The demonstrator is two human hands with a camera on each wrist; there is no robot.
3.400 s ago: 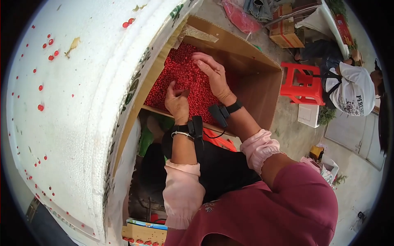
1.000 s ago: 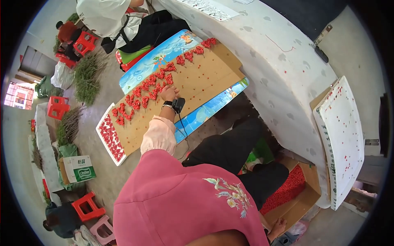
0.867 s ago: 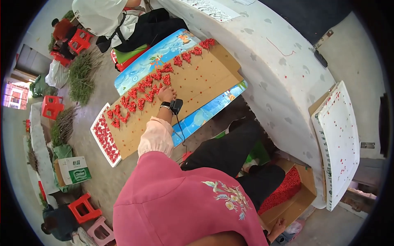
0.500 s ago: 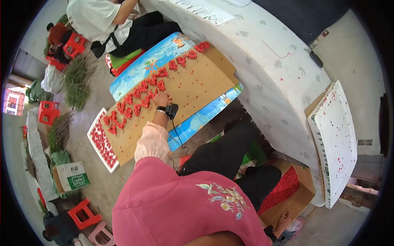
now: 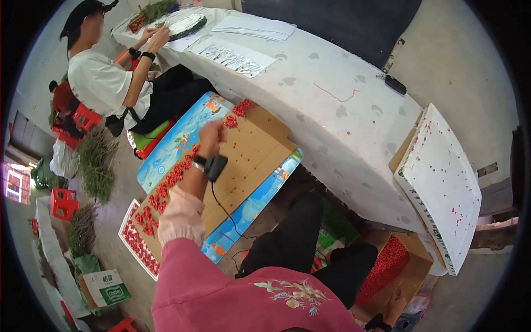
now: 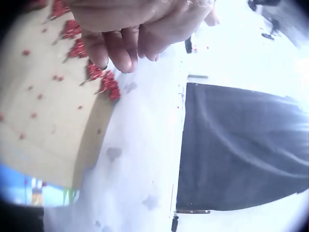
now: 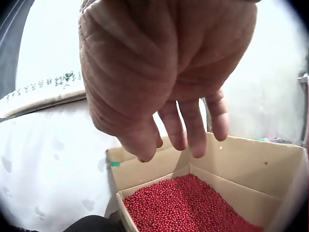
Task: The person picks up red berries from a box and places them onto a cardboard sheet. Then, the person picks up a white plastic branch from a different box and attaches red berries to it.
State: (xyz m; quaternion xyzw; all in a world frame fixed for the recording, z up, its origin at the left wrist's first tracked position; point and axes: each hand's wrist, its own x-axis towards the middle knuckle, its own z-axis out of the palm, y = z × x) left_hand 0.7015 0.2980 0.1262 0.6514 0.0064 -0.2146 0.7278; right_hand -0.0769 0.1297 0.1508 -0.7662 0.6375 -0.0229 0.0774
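My left hand (image 5: 212,137) is over the bunches of red berries (image 5: 176,176) laid in rows on a brown cardboard sheet (image 5: 251,157). In the left wrist view its fingers (image 6: 116,50) hang loosely bent, with nothing seen in them; a few bunches (image 6: 111,86) lie just past the fingertips. My right hand (image 5: 395,304) is by the cardboard box (image 5: 417,249) of loose red berries (image 5: 384,268) at lower right. In the right wrist view its fingers (image 7: 195,130) hang relaxed, nothing seen in them, and the berries (image 7: 178,208) lie below.
Under the cardboard is a blue printed table (image 5: 160,160), with a white tray (image 5: 130,235) of bunches at its near-left end. A long cloth-covered table (image 5: 310,83) bears papers (image 5: 254,25) and a white foam lid (image 5: 442,182). A person (image 5: 105,83) sits at its far end.
Earlier both hands were in the berry box. Since then my left hand has gone to the bunches and, in the last half second, along the row toward its far end. The head view has turned.
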